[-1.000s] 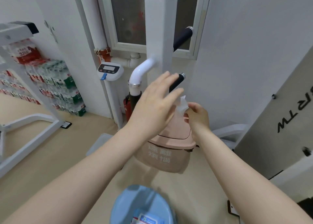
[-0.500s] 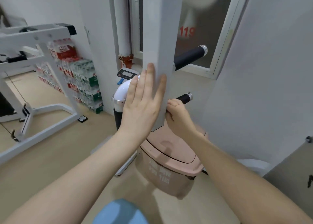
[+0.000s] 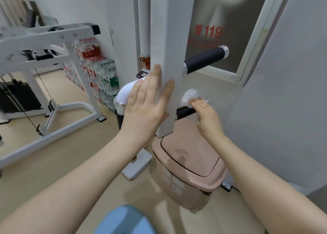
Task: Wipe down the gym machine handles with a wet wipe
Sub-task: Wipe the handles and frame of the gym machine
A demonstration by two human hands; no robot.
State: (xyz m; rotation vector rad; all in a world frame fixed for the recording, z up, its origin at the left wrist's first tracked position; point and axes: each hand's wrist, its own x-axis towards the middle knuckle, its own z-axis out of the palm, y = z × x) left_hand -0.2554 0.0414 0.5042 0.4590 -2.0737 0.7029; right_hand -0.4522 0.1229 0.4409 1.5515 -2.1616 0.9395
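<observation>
Your left hand (image 3: 146,102) lies flat, fingers straight, bracing the white post (image 3: 168,56). Right of it, your right hand (image 3: 206,117) presses the wet wipe (image 3: 189,94) onto the lower handle (image 3: 184,111), mid-wipe. The upper handle (image 3: 205,58) likely comes next.

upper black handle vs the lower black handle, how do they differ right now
The upper handle sits higher on the white post and is bare, untouched by either hand. The lower handle is mostly covered: the right hand grips it with a wet wipe. The upper one's silver end cap shows plainly; the lower one's end is largely hidden. Both are black grips jutting right from the post.
</observation>
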